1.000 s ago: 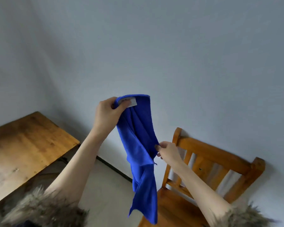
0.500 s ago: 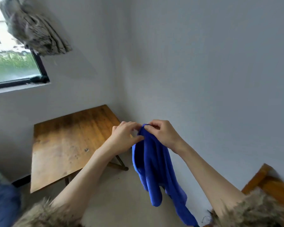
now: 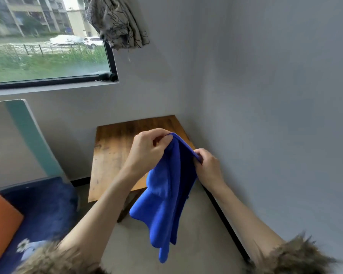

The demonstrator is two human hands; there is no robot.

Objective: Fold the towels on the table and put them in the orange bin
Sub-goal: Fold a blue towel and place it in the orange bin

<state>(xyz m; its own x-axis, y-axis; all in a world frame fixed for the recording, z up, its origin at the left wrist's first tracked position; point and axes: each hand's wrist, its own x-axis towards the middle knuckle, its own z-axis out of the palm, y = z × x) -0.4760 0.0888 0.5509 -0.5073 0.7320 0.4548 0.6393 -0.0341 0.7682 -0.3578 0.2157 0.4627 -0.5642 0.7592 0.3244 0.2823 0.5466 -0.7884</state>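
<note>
A blue towel (image 3: 164,198) hangs in the air in front of me, bunched and drooping toward the floor. My left hand (image 3: 147,149) pinches its top edge at the left. My right hand (image 3: 207,167) pinches the same top edge a little further right and lower. Both hands hold it above the near right corner of the wooden table (image 3: 115,155). The orange bin (image 3: 0,220) stands at the lower left edge of the view, only partly visible.
A blue cushioned seat (image 3: 46,210) with a teal and white backrest (image 3: 28,135) is at the left beside the bin. A window (image 3: 46,40) with a bunched curtain (image 3: 117,22) is above. A grey wall runs along the right.
The view has swung left, bringing the window, seat and orange bin into sight. My hands have moved apart along the towel's top edge, and the chair has left the view.
</note>
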